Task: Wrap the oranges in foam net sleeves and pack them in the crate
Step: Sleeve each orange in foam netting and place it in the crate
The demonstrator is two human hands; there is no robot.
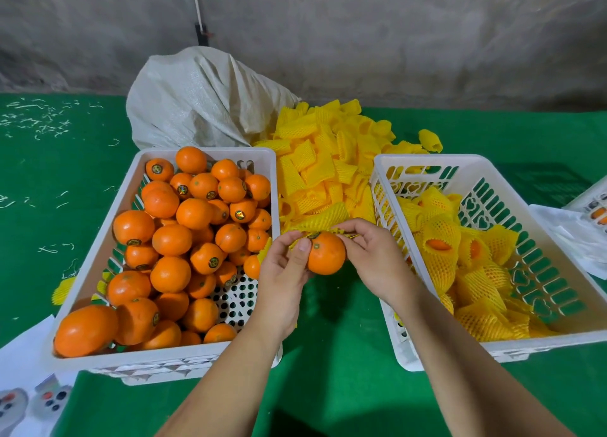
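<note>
1. While the left hand (282, 266) holds one orange (326, 254) in the middle of the frame, its thumb presses on the fruit's left side and its fingers curl round it.
2. The right hand (374, 256) pinches the edge of a yellow foam net sleeve (323, 218) at the top of the orange, its fingers clamped on the net.
3. The sleeve lies just above the orange and touches its top.
4. A white crate (203, 152) at the left of the frame is full of bare oranges.
5. Another white crate (427, 160) at the right holds oranges already in yellow nets.
6. A pile of loose sleeves (328, 147) lies between the crates, higher in the frame.
7. A pale sack (197, 98) sits behind the pile on the green surface (328, 354).
</note>
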